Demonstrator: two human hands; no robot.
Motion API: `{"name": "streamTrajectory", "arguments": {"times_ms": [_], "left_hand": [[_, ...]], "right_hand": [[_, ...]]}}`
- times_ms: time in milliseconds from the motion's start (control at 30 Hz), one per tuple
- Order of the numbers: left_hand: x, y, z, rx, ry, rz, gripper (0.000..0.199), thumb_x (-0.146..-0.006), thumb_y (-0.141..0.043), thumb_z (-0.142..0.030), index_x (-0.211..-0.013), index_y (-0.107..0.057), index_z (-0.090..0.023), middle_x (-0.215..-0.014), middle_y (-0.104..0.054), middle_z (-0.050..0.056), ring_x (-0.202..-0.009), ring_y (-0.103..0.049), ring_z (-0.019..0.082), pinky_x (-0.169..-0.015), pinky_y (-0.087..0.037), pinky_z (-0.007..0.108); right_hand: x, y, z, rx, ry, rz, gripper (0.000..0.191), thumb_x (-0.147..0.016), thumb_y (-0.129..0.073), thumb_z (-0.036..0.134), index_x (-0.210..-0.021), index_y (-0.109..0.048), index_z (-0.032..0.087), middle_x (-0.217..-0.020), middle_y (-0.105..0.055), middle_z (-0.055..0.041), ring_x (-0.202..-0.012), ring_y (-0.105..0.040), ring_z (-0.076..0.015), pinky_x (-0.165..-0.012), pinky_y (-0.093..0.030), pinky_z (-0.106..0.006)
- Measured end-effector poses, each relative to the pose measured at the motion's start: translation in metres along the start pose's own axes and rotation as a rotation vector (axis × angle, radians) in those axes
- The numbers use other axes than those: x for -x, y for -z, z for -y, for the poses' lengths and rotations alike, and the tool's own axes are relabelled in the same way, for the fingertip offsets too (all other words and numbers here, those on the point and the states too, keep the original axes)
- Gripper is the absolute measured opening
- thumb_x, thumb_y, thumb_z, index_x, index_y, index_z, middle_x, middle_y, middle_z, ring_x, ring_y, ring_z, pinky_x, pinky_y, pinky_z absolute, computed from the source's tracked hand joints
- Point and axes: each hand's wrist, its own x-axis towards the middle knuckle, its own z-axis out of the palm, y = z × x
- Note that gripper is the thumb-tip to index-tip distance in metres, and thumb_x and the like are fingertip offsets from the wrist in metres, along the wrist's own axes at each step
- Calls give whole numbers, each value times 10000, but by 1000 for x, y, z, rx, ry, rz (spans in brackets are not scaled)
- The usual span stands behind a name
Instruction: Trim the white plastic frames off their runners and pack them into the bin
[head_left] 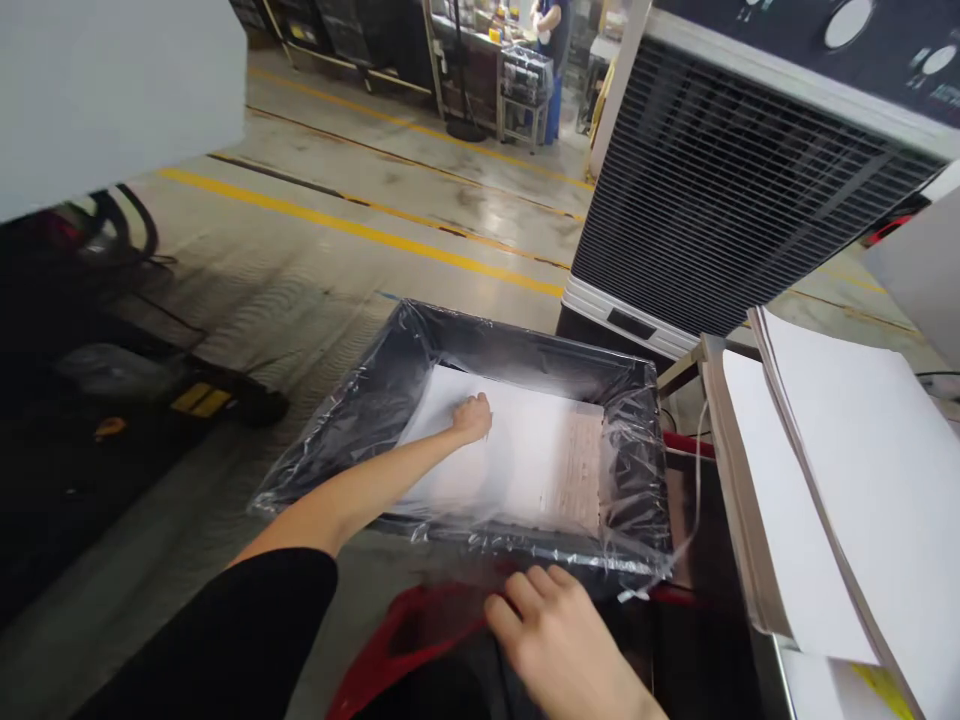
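A black bin (495, 337) lined with clear plastic holds white sheets (525, 440), with rows of flat brownish pieces (581, 470) showing at their right side. My left hand (472, 418) reaches into the bin, its fingers closed at the white sheet; whether it pinches the sheet is too small to tell. Just outside the bin's near edge is my right hand (544, 625), fingers curled and pressed together. What that hand holds, if anything, is hidden.
Stacked white sheets (847, 450) lie on a stand at the right. A large vented unit (720, 170) rises behind the bin. Dark machinery (112, 400) is at the left. A red object (397, 640) sits below the bin. A person (553, 50) stands far back.
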Motion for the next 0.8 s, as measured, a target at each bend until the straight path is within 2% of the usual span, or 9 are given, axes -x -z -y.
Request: {"name": "streamTrajectory", "arguments": {"times_ms": [100, 233, 300, 400, 500, 600, 667, 733, 800], "left_hand": [[-9, -10, 13, -41, 61, 17, 448, -993, -690, -398, -1369, -600, -172, -1392, -607, 126, -1209, -638, 278, -1020, -567, 507], [-19, -22, 31, -138, 36, 52, 470, -988, -693, -411, -1381, -590, -175, -1415, -590, 130, -1225, -625, 284, -1027, -559, 509], [-21, -23, 39, -191, 6, 73, 462, -987, -696, -408, -1373, -596, -175, -1406, -597, 127, -1232, -623, 285, -1031, -557, 510], [-19, -18, 46, -246, -24, 96, 426, -989, -697, -395, -1340, -616, -168, -1353, -630, 118, -1185, -649, 267, -1003, -577, 489], [-10, -7, 47, -266, -37, 88, 390, -993, -696, -383, -1306, -632, -159, -1293, -659, 108, -1125, -673, 246, -971, -593, 466], [-3, 2, 38, -246, -52, 44, 359, -1000, -686, -373, -1281, -643, -154, -1274, -665, 105, -1123, -674, 245, -975, -592, 470], [-1, -2, 24, -198, -78, 22, 356, -1008, -674, -375, -1289, -638, -159, -1283, -660, 106, -1129, -672, 246, -971, -593, 466], [-1, -18, 5, -122, -109, 41, 358, -1015, -665, -381, -1298, -633, -163, -1266, -665, 102, -1095, -681, 234, -937, -606, 440], [0, -43, -16, -35, -131, 106, 350, -1016, -665, -383, -1280, -639, -154, -1213, -682, 93, -1013, -697, 209, -874, -624, 402]], "right_hand": [[-23, -26, -3, 10, 89, 164, 201, -949, -880, 188, -877, -700, 135, -843, -665, -67, -770, -661, -269, -697, -627, -384], [-13, -51, 6, -80, 70, 331, 160, -1024, -790, 223, -909, -753, 118, -859, -698, -111, -768, -688, -284, -719, -634, -403], [-11, -55, 12, -138, 32, 346, 174, -1048, -756, 229, -926, -776, 106, -874, -708, -139, -785, -698, -296, -757, -636, -419], [-18, -53, 20, -241, -22, 300, 182, -1059, -739, 239, -995, -802, 80, -922, -718, -171, -832, -704, -315, -796, -633, -435], [-29, -48, 24, -337, -98, 317, 200, -1045, -747, 233, -1048, -812, 44, -938, -721, -206, -829, -699, -329, -747, -624, -431], [-38, -37, 24, -395, -195, 452, 278, -1039, -753, 275, -1082, -812, 7, -927, -714, -251, -818, -691, -352, -713, -607, -448], [-39, -25, 20, -416, -209, 525, 310, -1064, -721, 283, -1130, -798, -10, -959, -713, -266, -856, -695, -358, -736, -605, -449], [-38, -10, 12, -430, -181, 552, 289, -1093, -678, 242, -1174, -780, -15, -1005, -715, -260, -910, -701, -346, -769, -607, -427], [-36, 2, 4, -431, -172, 580, 248, -1098, -662, 192, -1191, -771, -10, -1029, -719, -244, -946, -705, -336, -791, -611, -412]]}}
